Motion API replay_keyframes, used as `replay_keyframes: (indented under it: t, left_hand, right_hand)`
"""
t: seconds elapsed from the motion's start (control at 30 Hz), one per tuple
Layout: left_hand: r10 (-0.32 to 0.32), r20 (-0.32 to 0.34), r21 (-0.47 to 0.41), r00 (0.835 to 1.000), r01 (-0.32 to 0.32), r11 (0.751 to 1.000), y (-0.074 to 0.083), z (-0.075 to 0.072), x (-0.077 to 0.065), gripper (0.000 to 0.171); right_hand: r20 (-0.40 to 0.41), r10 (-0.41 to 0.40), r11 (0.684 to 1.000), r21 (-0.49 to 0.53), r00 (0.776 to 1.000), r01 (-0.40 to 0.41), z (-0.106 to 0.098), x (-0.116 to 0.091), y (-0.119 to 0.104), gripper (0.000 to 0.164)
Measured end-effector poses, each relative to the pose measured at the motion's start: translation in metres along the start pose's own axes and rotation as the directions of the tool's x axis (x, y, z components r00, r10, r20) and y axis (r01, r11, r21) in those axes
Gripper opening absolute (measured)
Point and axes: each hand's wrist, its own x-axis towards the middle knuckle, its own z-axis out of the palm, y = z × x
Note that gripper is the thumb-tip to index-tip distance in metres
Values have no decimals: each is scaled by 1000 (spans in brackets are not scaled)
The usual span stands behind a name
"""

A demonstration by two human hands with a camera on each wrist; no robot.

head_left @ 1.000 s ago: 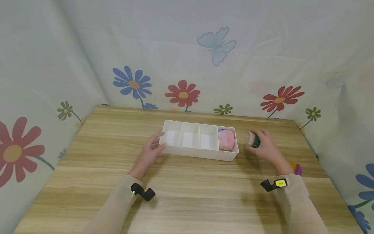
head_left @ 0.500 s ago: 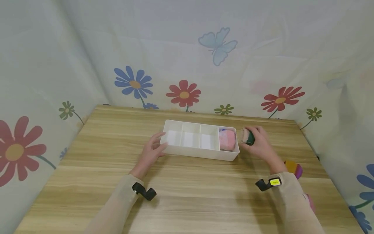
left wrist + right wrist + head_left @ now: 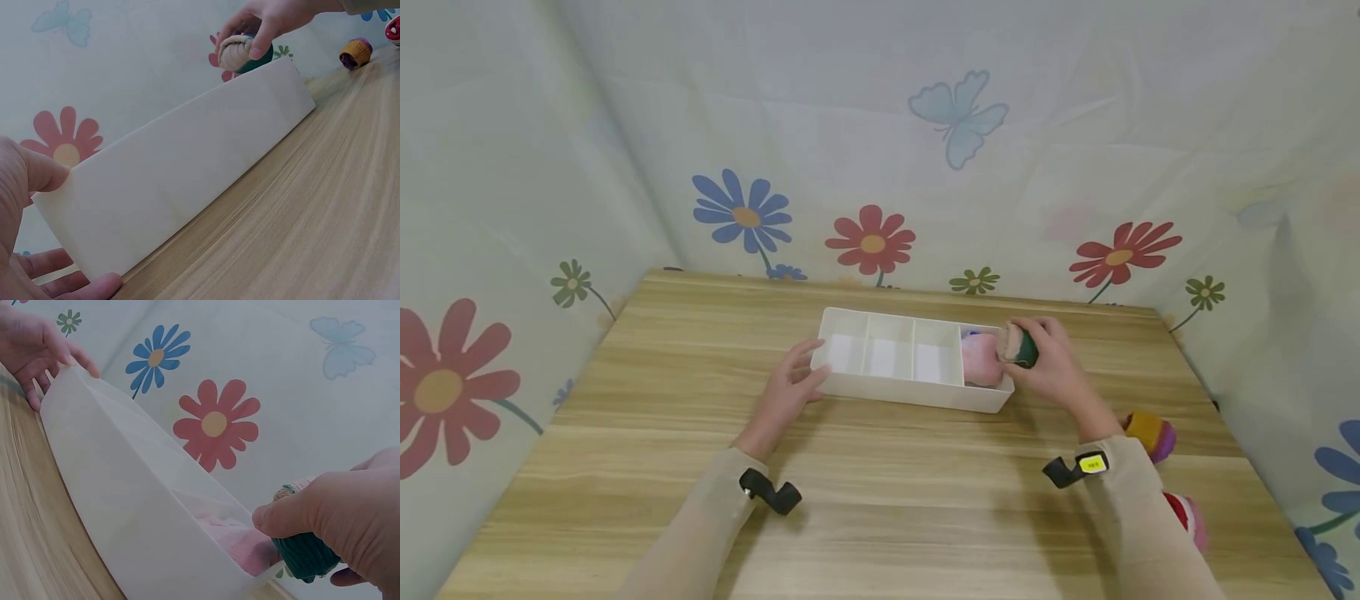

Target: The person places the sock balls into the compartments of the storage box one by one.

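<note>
A long white divided box (image 3: 910, 393) lies across the wooden table. My left hand (image 3: 786, 387) grips its left end, thumb and fingers around the corner. My right hand (image 3: 1056, 367) pinches a rolled green-and-beige sock (image 3: 1019, 347) over the box's right rim, its beige end facing left. In the rightmost compartment sits a pink rolled sock (image 3: 981, 358) with a bit of blue behind it; the held sock overlaps its right side in the head view. From the left wrist, the green-and-beige sock (image 3: 236, 54) shows above the top edge.
Right of the box, by my right forearm, lie a yellow-and-purple rolled sock (image 3: 1148, 432) and a red, white and pink one (image 3: 1189, 520), partly hidden by the sleeve. Behind the table hangs a flowered cloth (image 3: 820, 125).
My right hand has carried the green-and-beige sock leftward, from beside the box to over its right end. The two socks by the forearm have come into fuller view. My left hand stays put.
</note>
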Motion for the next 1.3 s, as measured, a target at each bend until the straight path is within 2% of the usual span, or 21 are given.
replay_keyframes:
  t: [0.33,0.53,0.83,1.13,1.3]
  left_hand:
    - [4,-28,10,1000,-4,1000,-24,-2,12,49]
    - [29,-38,20,999,-29,999,-23,-1,11,46]
    - [23,-39,17,999,-22,1000,-25,-1,12,46]
    - [15,-49,32,999,-13,999,-24,0,12,45]
    - [18,-43,26,999,-16,1000,-25,0,12,46]
  right_hand:
    - [-22,-65,998,20,998,66,11,6,-11,68]
    - [-6,-72,997,41,997,72,15,10,-20,68]
    - [-1,-95,992,82,995,95,23,14,-27,72]
    - [-41,-171,981,85,984,174,34,19,-36,70]
    - [-44,-181,978,93,983,184,39,22,-41,69]
